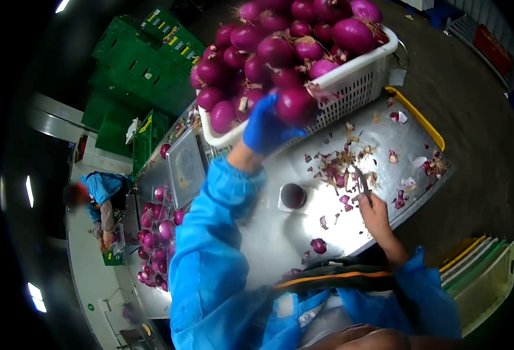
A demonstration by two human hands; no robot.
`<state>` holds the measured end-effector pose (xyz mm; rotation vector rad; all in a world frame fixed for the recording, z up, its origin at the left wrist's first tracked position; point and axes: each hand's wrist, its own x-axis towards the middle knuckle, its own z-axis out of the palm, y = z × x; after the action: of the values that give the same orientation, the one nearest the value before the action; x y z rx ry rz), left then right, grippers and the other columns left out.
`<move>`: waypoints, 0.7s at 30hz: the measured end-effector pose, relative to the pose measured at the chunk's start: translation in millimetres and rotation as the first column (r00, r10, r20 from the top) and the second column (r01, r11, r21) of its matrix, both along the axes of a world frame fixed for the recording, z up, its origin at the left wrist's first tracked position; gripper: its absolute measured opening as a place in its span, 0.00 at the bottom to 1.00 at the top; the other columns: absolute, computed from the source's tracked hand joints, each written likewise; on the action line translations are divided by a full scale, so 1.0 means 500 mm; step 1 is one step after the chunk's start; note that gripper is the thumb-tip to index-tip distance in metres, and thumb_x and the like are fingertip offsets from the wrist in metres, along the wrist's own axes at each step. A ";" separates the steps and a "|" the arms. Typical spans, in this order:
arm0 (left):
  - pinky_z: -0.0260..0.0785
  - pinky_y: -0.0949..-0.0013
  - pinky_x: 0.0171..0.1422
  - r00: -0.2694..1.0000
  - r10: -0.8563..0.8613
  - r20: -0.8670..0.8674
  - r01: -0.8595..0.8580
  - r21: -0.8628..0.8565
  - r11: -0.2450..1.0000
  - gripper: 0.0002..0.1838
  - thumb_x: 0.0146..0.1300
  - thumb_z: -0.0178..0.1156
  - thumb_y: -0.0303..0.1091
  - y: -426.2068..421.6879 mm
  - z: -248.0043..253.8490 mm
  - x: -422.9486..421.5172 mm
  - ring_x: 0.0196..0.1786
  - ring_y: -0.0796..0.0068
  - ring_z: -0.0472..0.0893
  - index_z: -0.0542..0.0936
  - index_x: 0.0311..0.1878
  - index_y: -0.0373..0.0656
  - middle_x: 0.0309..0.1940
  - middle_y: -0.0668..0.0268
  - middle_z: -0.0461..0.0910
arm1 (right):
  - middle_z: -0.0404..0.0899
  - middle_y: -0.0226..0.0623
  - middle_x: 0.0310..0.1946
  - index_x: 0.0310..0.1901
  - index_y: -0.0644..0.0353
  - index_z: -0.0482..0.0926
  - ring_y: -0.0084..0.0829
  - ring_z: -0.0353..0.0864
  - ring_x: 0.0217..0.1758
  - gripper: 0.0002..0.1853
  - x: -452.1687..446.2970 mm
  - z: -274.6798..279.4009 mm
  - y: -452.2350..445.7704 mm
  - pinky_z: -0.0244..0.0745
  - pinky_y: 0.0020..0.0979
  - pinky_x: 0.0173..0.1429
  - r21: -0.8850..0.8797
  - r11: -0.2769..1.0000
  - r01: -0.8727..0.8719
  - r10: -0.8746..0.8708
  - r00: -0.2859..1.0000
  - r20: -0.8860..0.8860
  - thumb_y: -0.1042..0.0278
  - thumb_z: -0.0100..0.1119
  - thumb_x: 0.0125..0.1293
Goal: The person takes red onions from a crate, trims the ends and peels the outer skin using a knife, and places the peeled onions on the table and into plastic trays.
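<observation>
My left hand [263, 125], in a blue glove, is closed around a red onion [296, 107] at the front side of a white plastic basket [350, 87]. Red onions [274, 51] are heaped above that basket's rim. My bare right hand [375, 220] grips what looks like a small knife [362, 182], its tip pointing away from me over the metal table [268, 233]. Onion skins and root trimmings [334, 169] are scattered near the knife. Between my hands, a dark round object [293, 196] rests on the table; its kind is unclear.
Several red onions [159, 233], apparently in clear packaging, lie at the left beside a grey tray [186, 166]. Green crates [131, 58] are stacked behind. A co-worker [102, 189] bends over the far left. Nested baskets [484, 286] stand lower right; a yellow edge [417, 119] borders the table.
</observation>
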<state>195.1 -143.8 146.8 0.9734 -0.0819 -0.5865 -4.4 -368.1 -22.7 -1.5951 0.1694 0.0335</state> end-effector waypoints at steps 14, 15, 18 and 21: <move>0.82 0.58 0.51 0.973 -0.086 -0.213 0.066 -0.097 0.993 0.39 0.65 0.52 0.60 -0.062 -0.181 -0.270 0.55 0.50 0.81 0.65 0.68 0.37 0.58 0.46 0.75 | 0.78 0.39 0.33 0.43 0.60 0.79 0.41 0.82 0.33 0.14 0.043 0.134 -0.025 0.76 0.37 0.36 -0.712 0.681 0.168 0.269 0.847 0.458 0.77 0.65 0.53; 0.82 0.59 0.49 0.974 -0.122 -0.190 0.111 -0.066 0.992 0.40 0.64 0.52 0.61 -0.061 -0.180 -0.273 0.53 0.50 0.82 0.64 0.68 0.37 0.57 0.45 0.76 | 0.78 0.39 0.33 0.43 0.60 0.79 0.41 0.82 0.34 0.14 0.044 0.133 -0.027 0.77 0.37 0.36 -0.721 0.671 0.171 0.270 0.850 0.453 0.77 0.65 0.52; 0.83 0.64 0.41 0.968 -0.144 -0.203 0.144 -0.017 0.989 0.45 0.61 0.53 0.65 -0.072 -0.177 -0.290 0.49 0.50 0.84 0.63 0.70 0.37 0.55 0.41 0.77 | 0.79 0.39 0.34 0.43 0.59 0.79 0.40 0.82 0.34 0.16 0.048 0.115 -0.028 0.78 0.36 0.37 -0.736 0.644 0.209 0.276 0.834 0.477 0.77 0.65 0.51; 0.83 0.63 0.40 0.962 -0.189 -0.197 0.170 -0.110 0.979 0.46 0.60 0.54 0.65 -0.066 -0.175 -0.302 0.49 0.48 0.84 0.62 0.70 0.37 0.54 0.38 0.76 | 0.81 0.40 0.35 0.46 0.60 0.80 0.41 0.83 0.35 0.15 0.050 0.044 -0.045 0.79 0.36 0.37 -0.797 0.577 0.181 0.317 0.849 0.423 0.79 0.61 0.54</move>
<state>44.0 -176.9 59.3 0.8157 -0.0116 -0.8411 20.5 -390.9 -0.8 -2.4930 -0.3936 -0.5053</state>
